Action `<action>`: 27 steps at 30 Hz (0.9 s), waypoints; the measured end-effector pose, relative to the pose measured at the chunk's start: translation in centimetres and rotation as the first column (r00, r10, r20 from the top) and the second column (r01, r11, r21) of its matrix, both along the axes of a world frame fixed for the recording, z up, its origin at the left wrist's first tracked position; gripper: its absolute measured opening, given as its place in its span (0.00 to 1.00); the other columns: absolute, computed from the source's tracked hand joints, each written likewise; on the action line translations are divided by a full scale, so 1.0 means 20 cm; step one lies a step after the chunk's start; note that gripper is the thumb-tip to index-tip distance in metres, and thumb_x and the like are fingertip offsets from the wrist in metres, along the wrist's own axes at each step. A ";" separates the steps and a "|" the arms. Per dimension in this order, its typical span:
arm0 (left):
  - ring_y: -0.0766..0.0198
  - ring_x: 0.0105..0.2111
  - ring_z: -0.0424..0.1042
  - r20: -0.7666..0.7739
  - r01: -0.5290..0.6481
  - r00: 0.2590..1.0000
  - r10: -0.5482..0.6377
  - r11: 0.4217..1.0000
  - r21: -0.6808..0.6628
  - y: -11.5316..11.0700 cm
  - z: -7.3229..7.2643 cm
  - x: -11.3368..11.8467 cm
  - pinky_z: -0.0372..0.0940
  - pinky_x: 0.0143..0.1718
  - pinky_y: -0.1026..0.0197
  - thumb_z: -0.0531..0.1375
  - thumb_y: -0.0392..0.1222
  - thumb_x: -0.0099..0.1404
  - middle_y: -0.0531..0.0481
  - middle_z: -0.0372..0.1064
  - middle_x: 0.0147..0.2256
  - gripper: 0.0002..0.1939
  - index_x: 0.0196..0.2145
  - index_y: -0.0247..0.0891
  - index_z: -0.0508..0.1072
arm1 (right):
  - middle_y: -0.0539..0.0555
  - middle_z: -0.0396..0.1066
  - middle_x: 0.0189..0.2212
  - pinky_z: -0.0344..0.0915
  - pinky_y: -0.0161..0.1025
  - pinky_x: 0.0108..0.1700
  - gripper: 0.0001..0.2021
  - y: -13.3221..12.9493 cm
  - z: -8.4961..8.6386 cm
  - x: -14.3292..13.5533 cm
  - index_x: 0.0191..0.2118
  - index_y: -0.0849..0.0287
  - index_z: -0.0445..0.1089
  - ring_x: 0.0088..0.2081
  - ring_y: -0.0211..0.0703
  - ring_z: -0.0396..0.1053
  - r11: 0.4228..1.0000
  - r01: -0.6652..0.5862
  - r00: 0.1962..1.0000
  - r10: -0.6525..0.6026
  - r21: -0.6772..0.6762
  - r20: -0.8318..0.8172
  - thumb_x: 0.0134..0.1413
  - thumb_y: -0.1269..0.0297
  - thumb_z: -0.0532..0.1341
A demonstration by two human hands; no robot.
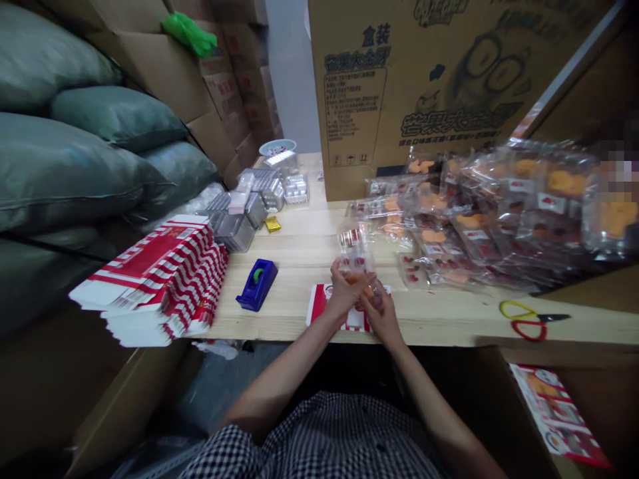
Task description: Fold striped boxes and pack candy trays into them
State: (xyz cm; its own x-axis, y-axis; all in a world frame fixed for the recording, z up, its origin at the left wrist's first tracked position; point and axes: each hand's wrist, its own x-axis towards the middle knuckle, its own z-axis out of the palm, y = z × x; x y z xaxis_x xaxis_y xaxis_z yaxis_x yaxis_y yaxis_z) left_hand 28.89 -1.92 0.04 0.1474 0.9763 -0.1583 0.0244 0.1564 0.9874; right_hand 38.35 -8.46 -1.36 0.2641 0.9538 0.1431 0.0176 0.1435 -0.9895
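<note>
Near the front edge of the wooden table (289, 266), my left hand (343, 293) and my right hand (382, 313) meet around a clear plastic package (355, 256) with orange and dark red pieces inside. Both hands have their fingers bent onto its lower end. Beneath them lies a flat red-and-white box (318, 305), partly covered by my hands. To the left sits a blue tape dispenser (257, 286) with a green roll. A heap of similar filled packages (474, 233) spreads over the table on the right.
Striped red-and-white boxes (160, 273) are stacked at the left edge. Clear plastic trays (239, 219), a yellow packet (272, 223) and a bowl (277, 148) stand farther back. Scissors (532, 321) lie at the right. A large carton (359, 100) rises behind. Another carton (594, 372) is below right.
</note>
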 end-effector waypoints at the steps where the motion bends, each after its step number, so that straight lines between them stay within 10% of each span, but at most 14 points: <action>1: 0.52 0.52 0.70 0.025 -0.021 0.999 0.022 0.999 -0.028 0.00 0.01 -0.02 0.68 0.49 0.53 0.68 0.55 0.57 0.37 0.64 0.54 0.50 0.65 0.46 0.42 | 0.58 0.72 0.56 0.71 0.51 0.54 0.29 0.02 0.00 0.02 0.61 0.54 0.65 0.54 0.53 0.72 1.000 0.000 0.998 -0.002 -0.030 -0.065 0.56 0.52 0.65; 6: 0.45 0.63 0.55 -0.247 -0.211 0.918 0.309 0.911 0.353 0.19 0.20 -0.27 0.59 0.59 0.45 0.72 0.56 0.48 0.33 0.46 0.65 0.58 0.66 0.43 0.44 | 0.54 0.78 0.47 0.72 0.46 0.51 0.27 0.08 0.04 0.20 0.54 0.54 0.72 0.48 0.49 0.75 0.991 -0.034 0.960 -0.003 -0.127 -0.280 0.47 0.53 0.71; 11: 0.46 0.66 0.49 -0.388 0.068 0.892 0.232 0.780 0.622 0.30 0.35 -0.48 0.55 0.62 0.42 0.70 0.55 0.54 0.39 0.45 0.67 0.50 0.66 0.47 0.49 | 0.51 0.79 0.41 0.73 0.37 0.42 0.22 0.11 0.11 0.26 0.47 0.53 0.75 0.41 0.44 0.77 0.989 -0.061 0.911 0.000 -0.135 -0.411 0.44 0.58 0.73; 18: 0.49 0.58 0.66 -0.179 0.081 0.982 -0.051 0.983 0.165 0.22 0.26 -0.61 0.65 0.54 0.47 0.67 0.54 0.58 0.37 0.61 0.61 0.39 0.63 0.44 0.60 | 0.53 0.79 0.38 0.69 0.33 0.27 0.21 0.03 0.20 0.25 0.47 0.58 0.75 0.32 0.42 0.75 0.922 -0.314 0.872 0.184 -0.229 -0.453 0.44 0.61 0.72; 22: 0.58 0.36 0.77 0.127 0.385 0.922 -0.366 0.900 -0.202 0.09 0.20 -0.66 0.71 0.39 0.59 0.71 0.50 0.53 0.42 0.77 0.40 0.27 0.48 0.35 0.76 | 0.53 0.78 0.45 0.72 0.38 0.46 0.22 0.01 0.16 0.21 0.51 0.56 0.73 0.44 0.45 0.75 0.880 -0.439 0.846 0.337 -0.180 -0.414 0.48 0.61 0.71; 27: 0.66 0.31 0.77 0.294 0.132 0.954 -0.052 0.956 -0.260 -0.07 0.14 -0.78 0.70 0.36 0.67 0.75 0.41 0.48 0.48 0.79 0.35 0.23 0.42 0.34 0.78 | 0.52 0.75 0.46 0.69 0.47 0.53 0.35 0.01 0.09 0.29 0.65 0.47 0.58 0.48 0.46 0.73 0.935 -0.309 0.947 0.285 -0.172 -0.151 0.53 0.52 0.68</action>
